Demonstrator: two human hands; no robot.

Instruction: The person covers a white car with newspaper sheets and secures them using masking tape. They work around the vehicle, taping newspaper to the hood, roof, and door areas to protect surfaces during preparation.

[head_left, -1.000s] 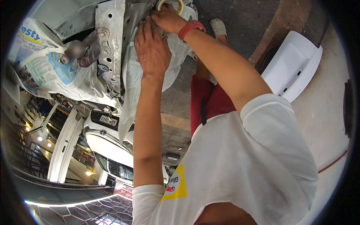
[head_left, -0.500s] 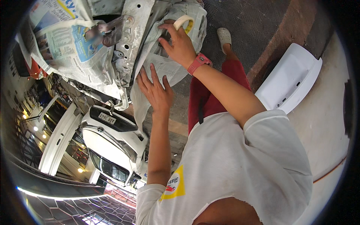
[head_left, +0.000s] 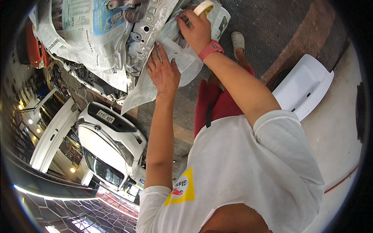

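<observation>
My left hand [head_left: 164, 76] lies with its fingers stretched out along the edge of a bare metal car-body panel [head_left: 155, 19], pressing a newspaper sheet [head_left: 140, 91] that hangs below it. Farther right, my right hand [head_left: 196, 33] has a roll of masking tape [head_left: 204, 6] at its fingers, which are curled. Those fingertips rest close to the newspaper on the panel's right side. A pink watch [head_left: 211, 49] is on the right wrist. More newspaper [head_left: 87, 46] covers the body left of the metal panel. The tape's loose end cannot be made out.
A white car [head_left: 110, 141] stands at the lower left, with an orange-red vehicle [head_left: 37, 48] beyond. At the right, a white body panel [head_left: 305, 87] leans by a pale wall [head_left: 338, 124]. Dark textured floor [head_left: 268, 35] stretches beyond my foot in a pale clog [head_left: 237, 42].
My left hand has come up and right along the panel edge, its fingers now closer together. The right hand with the tape has moved slightly up and right. The view has shifted a little.
</observation>
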